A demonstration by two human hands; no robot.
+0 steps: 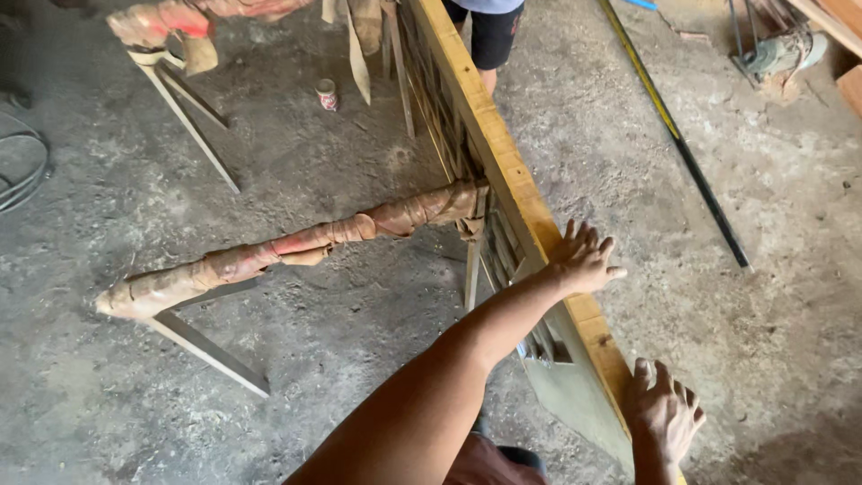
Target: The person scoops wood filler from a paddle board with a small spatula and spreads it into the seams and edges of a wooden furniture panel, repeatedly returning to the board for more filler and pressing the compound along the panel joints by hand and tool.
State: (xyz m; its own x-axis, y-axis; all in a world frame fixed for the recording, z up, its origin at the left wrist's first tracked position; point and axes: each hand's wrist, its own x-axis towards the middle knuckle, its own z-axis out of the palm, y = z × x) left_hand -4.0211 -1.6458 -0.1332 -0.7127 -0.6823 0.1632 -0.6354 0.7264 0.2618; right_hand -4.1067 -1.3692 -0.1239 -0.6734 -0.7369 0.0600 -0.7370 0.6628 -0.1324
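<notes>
A long wooden frame [503, 162] with a yellowish top edge stands on its side and runs from the top middle down to the bottom right. My left hand [584, 260] reaches across from the bottom centre and lies flat on that top edge, fingers spread. My right hand [666, 415] sits lower on the same edge near the bottom right, its thumb on the wood and its fingers curled over the far side. The frame rests against a tape-wrapped sawhorse bar [287, 247].
A second wrapped sawhorse [171, 36] stands at the top left, with a small can [326, 93] on the concrete floor near it. Another person's legs [489, 40] stand by the frame's far end. A long dark pole [682, 148] lies to the right. A power tool [779, 52] and planks are at the top right.
</notes>
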